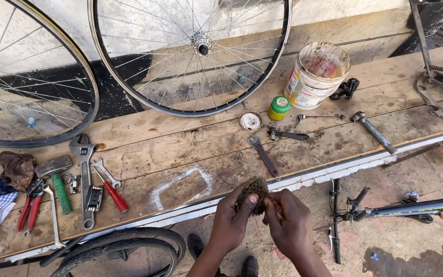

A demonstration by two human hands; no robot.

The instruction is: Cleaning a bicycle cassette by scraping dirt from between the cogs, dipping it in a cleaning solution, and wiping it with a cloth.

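Sunlit plank workbench, pale wall, stained floor

a worn wooden table runs across the view. two spoked bicycle wheels lean against the wall behind it, one at the left and one in the middle. a stained white bucket stands toward the right, with a small green-capped jar and a round tin lid just beside it. a hammer lies right of these, and a dark spanner near the table's front edge. at the left lie red-handled pliers, a green-handled tool, a large adjustable wrench, a red-handled screwdriver and a brown rag. a chalk rectangle marks the boards. a bicycle frame lies on the ground at right; a tyre shows below.
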